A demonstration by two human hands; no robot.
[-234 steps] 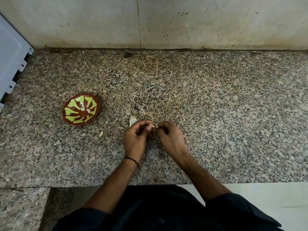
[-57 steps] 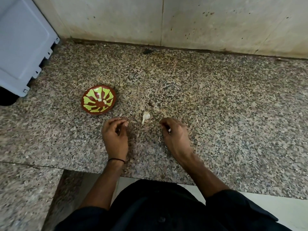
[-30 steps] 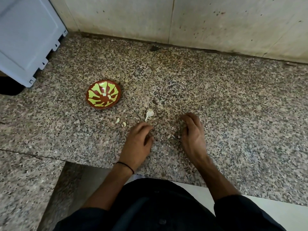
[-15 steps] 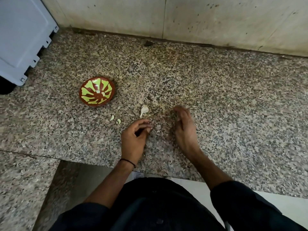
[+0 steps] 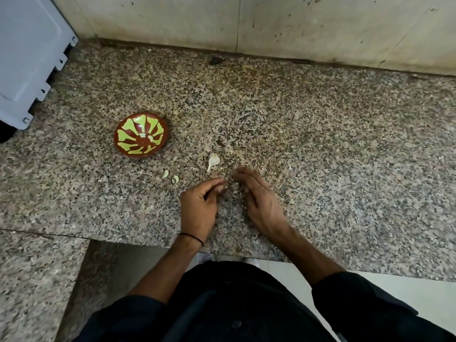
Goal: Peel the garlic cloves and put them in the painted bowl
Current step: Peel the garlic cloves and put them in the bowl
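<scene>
left hand [image 5: 199,208] fingers [image 5: 216,181] curled, hold unclear | right hand [image 5: 259,201] flat on table [image 5: 320,156], swept nearer left | two peeled cloves [image 5: 165,173] still outside painted bowl [image 5: 140,135]

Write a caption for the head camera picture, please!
A left hand and right hand on the counter, near garlic and bowl.
</scene>
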